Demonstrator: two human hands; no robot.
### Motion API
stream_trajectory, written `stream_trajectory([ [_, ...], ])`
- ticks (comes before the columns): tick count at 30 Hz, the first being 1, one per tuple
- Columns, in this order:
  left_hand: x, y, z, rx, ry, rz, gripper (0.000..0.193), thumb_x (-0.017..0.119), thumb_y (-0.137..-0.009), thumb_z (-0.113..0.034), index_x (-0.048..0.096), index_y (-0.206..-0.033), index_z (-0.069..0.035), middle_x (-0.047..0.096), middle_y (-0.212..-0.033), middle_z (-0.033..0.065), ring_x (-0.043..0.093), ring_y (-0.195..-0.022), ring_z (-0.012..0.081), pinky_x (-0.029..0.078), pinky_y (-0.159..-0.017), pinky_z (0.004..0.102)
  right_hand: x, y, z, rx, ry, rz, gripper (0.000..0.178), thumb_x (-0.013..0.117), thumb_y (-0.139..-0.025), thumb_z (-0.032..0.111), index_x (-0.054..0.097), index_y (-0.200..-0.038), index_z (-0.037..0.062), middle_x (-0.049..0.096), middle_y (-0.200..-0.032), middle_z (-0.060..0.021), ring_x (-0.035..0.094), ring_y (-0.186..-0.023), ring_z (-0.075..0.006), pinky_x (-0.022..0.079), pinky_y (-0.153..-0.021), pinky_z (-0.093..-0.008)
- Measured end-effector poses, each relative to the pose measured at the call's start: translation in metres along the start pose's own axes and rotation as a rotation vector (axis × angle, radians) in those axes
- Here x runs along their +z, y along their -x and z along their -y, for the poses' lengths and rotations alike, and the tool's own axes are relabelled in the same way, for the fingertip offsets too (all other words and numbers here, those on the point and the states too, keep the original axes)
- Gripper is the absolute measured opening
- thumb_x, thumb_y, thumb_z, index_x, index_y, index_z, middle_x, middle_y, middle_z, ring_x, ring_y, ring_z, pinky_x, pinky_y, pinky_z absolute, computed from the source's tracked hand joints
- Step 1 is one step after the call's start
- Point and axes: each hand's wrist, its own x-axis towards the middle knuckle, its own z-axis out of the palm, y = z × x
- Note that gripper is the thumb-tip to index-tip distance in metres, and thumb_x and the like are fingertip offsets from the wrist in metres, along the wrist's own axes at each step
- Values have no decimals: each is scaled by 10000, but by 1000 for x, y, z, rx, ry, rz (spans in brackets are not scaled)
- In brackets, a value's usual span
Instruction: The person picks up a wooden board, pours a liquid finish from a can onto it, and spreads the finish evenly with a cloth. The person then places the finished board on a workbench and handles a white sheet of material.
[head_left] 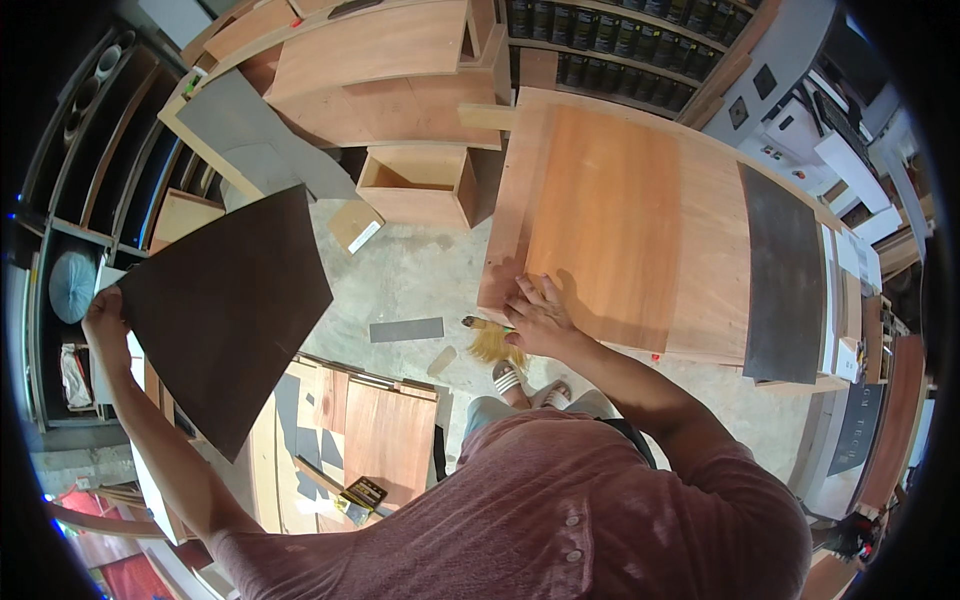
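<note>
A dark brown rectangular sheet hangs out to my left. My left hand grips it by its left edge, fingers closed over the corner. My right hand lies on the near left corner of a large wooden table, its fingers spread and flat on the top. Nothing shows in that hand. Just below it, a brush with straw-coloured bristles is partly covered by the hand, so I cannot tell what it rests on. Across the right part of the tabletop lies a dark grey sheet.
An open wooden box stands ahead on the concrete floor, beside a cardboard piece. A grey strip lies on the floor. To my lower left, a low wooden surface bears offcuts and a small tool. Shelving lines the left side.
</note>
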Motion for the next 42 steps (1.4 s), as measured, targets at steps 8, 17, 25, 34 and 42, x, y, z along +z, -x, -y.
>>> stream_trajectory([
  [8, -20, -49, -99, 204, -172, 9, 291, 618, -1012, -300, 733, -1063, -38, 574, -722, -68, 457, -595, 32, 339, -521, 238, 3, 41, -9, 24, -68, -20, 710, 701, -840, 564, 624, -1389, 122, 463, -1559, -83, 116, -1563, -390, 45, -1208, -693],
  [17, -28, -91, -277, 647, -456, 126, 321, 579, -990, -376, 692, -967, -76, 574, -795, -33, 506, -716, 71, 398, -577, 330, -171, 63, -38, 64, -234, -836, 394, 740, -868, 337, 699, -1199, 127, 544, -1422, -150, 466, -1344, -410, 385, -1049, -624],
  [25, 81, 32, -461, 713, -340, 386, 145, 650, -926, -136, 654, -811, -47, 612, -709, 61, 596, -655, 189, 511, -650, 367, -453, 11, -13, -92, -487, -1016, 447, 495, -1051, 360, 632, -1343, 50, 700, -1239, -217, 654, -1179, -328, 480, -1033, -360],
  [34, 144, 71, -573, 1112, -39, 684, 178, 608, -981, -123, 655, -854, -8, 639, -758, 90, 625, -652, 197, 540, -626, 369, -560, 48, 29, -136, -858, -1053, 392, 398, -1064, 317, 609, -1268, 58, 681, -1060, -84, 625, -995, -222, 488, -893, -393],
  [42, 204, 124, -640, 1231, 331, 828, 170, 610, -1003, -141, 697, -938, -10, 686, -809, 94, 662, -701, 200, 568, -662, 374, -607, 92, -32, 179, -754, -1153, 307, 467, -1061, 252, 641, -1193, 38, 664, -1007, -67, 616, -935, -183, 486, -880, -374],
])
